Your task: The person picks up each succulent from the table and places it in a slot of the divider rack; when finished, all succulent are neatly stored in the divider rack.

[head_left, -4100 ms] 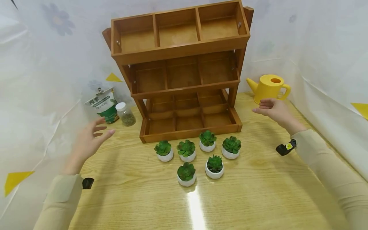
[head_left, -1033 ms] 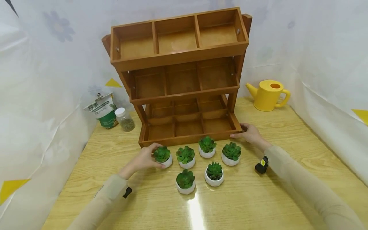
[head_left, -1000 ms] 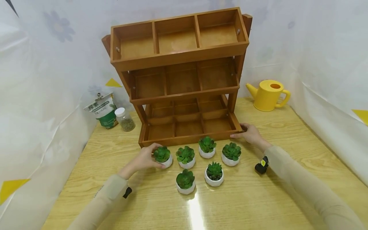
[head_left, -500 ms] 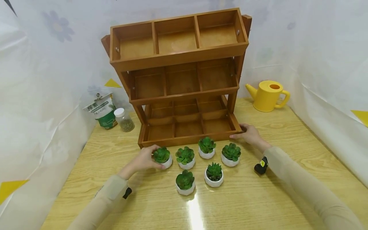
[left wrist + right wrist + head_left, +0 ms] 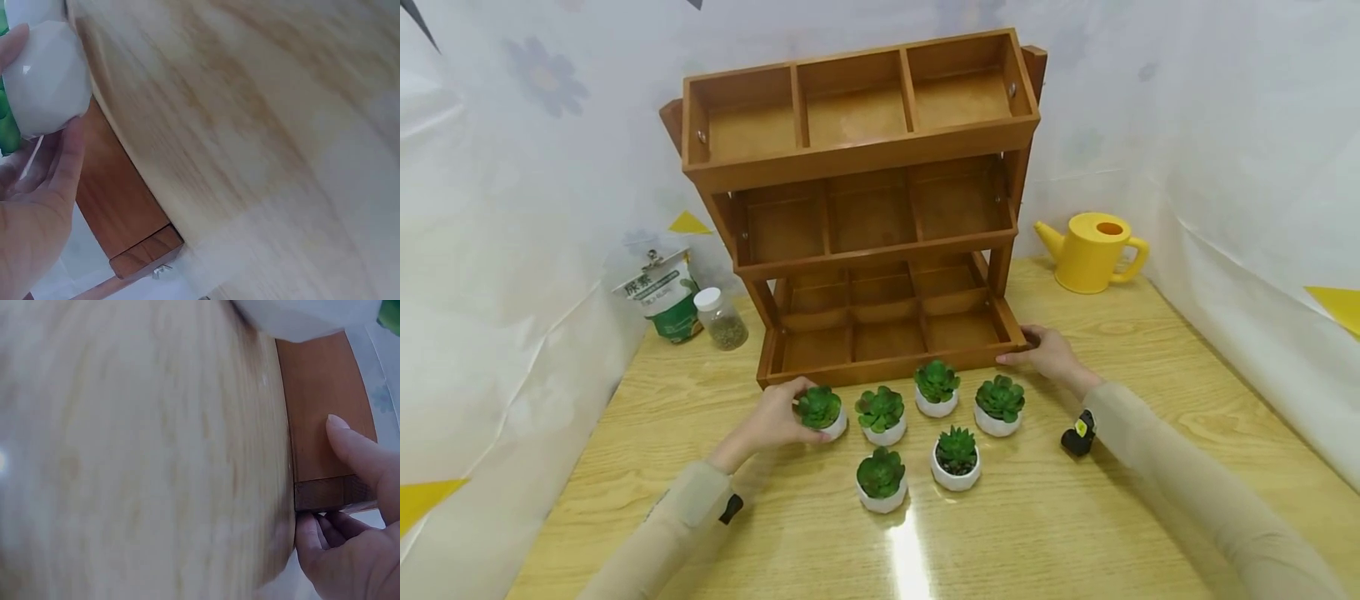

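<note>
My left hand (image 5: 772,419) grips the leftmost potted succulent (image 5: 820,408), a green rosette in a white faceted pot, thumb and fingers on opposite sides. In the left wrist view, the white pot (image 5: 51,81) sits between thumb and fingers, beside the reddish-brown shelf board (image 5: 119,181). At the bottom right front corner of the three-tier wooden plant stand (image 5: 850,373), my right hand (image 5: 1051,356) holds on. The right wrist view has the thumb on the front board (image 5: 322,394) and curled fingers against its end; some fingertips are hidden.
Several more potted succulents (image 5: 881,412) stand in front of the stand, whose compartments hold nothing. A yellow watering can (image 5: 1086,258) is at the back right. A white-lidded jar (image 5: 722,321) and a clipped green-and-white bag (image 5: 666,300) stand back left.
From raised and apart, both hands have come down, the left onto the leftmost succulent, the right onto the stand's corner. Over the last second they hold still; the head view shifts slightly.
</note>
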A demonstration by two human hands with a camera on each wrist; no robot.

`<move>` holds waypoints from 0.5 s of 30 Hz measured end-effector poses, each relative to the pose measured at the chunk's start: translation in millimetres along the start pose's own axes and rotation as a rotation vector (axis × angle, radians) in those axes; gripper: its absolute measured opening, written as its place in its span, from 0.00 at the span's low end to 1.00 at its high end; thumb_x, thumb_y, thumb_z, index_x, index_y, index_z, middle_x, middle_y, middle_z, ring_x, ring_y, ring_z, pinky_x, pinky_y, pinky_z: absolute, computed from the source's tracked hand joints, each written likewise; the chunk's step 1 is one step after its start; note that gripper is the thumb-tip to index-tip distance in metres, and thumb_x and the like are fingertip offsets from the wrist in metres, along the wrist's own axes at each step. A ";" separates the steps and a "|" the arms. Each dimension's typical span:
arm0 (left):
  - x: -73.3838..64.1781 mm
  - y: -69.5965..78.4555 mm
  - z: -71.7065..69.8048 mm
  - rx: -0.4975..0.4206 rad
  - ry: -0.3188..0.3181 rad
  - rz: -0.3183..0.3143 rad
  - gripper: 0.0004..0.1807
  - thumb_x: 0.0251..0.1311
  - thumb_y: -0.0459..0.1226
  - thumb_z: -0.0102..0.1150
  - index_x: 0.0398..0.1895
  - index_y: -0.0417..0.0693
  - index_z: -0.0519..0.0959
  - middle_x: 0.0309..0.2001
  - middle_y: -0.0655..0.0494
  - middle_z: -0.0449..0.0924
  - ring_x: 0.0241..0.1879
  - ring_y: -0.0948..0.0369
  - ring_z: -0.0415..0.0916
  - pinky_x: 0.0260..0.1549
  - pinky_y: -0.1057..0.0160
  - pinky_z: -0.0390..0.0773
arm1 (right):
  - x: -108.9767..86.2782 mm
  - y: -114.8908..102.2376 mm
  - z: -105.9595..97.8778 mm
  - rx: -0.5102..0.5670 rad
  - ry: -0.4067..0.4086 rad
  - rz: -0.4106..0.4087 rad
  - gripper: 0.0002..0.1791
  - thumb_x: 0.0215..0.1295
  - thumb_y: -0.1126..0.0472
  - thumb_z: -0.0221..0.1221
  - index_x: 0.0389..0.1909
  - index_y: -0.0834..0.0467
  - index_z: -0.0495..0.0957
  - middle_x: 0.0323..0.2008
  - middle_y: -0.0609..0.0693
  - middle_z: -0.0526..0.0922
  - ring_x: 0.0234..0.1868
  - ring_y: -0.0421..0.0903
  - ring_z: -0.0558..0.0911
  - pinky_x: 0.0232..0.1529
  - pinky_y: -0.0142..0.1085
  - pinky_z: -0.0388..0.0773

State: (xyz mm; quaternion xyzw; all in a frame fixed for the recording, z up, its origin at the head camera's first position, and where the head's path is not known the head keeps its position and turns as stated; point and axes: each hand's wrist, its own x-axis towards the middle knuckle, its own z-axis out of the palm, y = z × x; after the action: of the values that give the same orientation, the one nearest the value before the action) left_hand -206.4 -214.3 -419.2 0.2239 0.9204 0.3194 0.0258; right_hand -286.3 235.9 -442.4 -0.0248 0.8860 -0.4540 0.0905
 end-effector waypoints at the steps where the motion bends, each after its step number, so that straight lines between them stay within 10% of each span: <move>1: -0.1 0.3 -0.9 -0.001 0.015 0.015 0.34 0.35 0.46 0.80 0.47 0.43 0.77 0.40 0.55 0.83 0.40 0.59 0.80 0.39 0.59 0.81 | -0.1 0.1 0.3 -0.002 0.001 0.000 0.51 0.54 0.46 0.69 0.70 0.68 0.56 0.66 0.68 0.65 0.64 0.63 0.68 0.64 0.54 0.64; 7: 5.8 2.7 -12.0 -0.014 0.190 0.126 0.33 0.31 0.38 0.82 0.46 0.40 0.77 0.39 0.50 0.83 0.35 0.58 0.79 0.36 0.61 0.80 | -0.2 0.9 2.3 -0.002 0.014 -0.005 0.50 0.54 0.46 0.69 0.70 0.68 0.58 0.65 0.68 0.66 0.64 0.64 0.68 0.64 0.54 0.64; 15: 19.8 5.7 -32.4 -0.053 0.354 0.090 0.35 0.33 0.34 0.81 0.49 0.37 0.74 0.40 0.44 0.81 0.39 0.51 0.79 0.40 0.53 0.79 | -1.1 1.1 3.1 -0.004 0.023 -0.005 0.50 0.53 0.46 0.69 0.69 0.68 0.59 0.65 0.69 0.66 0.64 0.64 0.68 0.64 0.55 0.65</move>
State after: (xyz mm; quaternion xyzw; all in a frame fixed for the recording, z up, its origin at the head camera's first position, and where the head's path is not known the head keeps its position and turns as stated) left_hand -228.1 -220.5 -388.2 0.2044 0.8910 0.3787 -0.1450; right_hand -284.6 234.1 -445.0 -0.0224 0.8879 -0.4526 0.0792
